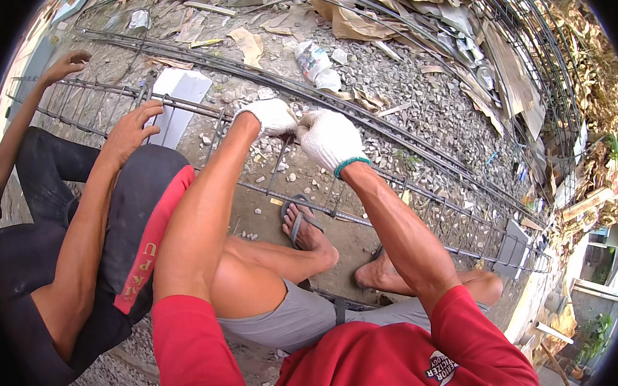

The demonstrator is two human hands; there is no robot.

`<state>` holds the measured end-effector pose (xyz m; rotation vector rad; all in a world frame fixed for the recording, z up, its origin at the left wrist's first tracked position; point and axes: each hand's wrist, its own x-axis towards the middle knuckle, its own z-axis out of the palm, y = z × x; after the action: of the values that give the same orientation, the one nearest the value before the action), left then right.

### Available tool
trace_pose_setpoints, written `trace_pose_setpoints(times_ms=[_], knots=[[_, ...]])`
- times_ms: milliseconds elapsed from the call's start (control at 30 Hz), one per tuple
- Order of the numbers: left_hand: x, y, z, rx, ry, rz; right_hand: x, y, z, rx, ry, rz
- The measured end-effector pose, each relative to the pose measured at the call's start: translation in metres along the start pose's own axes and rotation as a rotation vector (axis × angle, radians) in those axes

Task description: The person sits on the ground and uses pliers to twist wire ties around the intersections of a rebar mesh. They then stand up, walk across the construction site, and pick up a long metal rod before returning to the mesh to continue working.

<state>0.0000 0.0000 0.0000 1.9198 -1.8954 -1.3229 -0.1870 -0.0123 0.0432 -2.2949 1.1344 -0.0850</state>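
Observation:
A long rebar cage (339,216) of steel bars and square stirrups lies across the ground in front of me. Both my hands wear white knitted gloves and meet at the cage's far top bar. My left hand (270,117) is closed there, its fingers curled toward the bar. Close on its right, my right hand (329,139) makes a fist over the same joint, its glove cuff edged in green. Whatever the fingers pinch between them is hidden. Below the hands, a stirrup (279,159) runs down to the near bar.
At my left, a co-worker's hand (134,131) rests on the cage, and the other hand (66,66) hangs above it. Loose long bars (419,140) lie just beyond. Gravel, torn brown paper (362,20) and a plastic bag (315,64) litter the ground. More mesh (534,59) stands far right.

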Motion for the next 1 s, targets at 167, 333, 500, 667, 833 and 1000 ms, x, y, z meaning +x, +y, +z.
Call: trace_pose_setpoints(times_ms=[167, 333, 500, 667, 833, 1000], knots=[[-0.002, -0.006, 0.002, -0.058, -0.029, -0.008, -0.047, -0.012, 0.041, 0.346, 0.286, 0.059], [0.0, 0.003, 0.003, 0.003, 0.001, -0.095, -0.05, 0.004, 0.044, 1.04, 0.078, 0.394], [-0.006, 0.005, 0.006, 0.007, 0.017, -0.092, -0.054, 0.003, 0.04, 1.169, -0.163, 0.603], [0.001, -0.005, 0.01, -0.049, 0.022, -0.057, -0.036, 0.015, 0.052, 1.596, -0.412, 0.629], [-0.003, -0.001, 0.01, -0.043, 0.039, -0.048, -0.042, 0.007, 0.054, 1.823, -0.416, 0.656], [-0.003, -0.005, 0.013, -0.12, 0.056, -0.043, -0.044, 0.018, 0.065, 2.087, -0.525, 0.551]])
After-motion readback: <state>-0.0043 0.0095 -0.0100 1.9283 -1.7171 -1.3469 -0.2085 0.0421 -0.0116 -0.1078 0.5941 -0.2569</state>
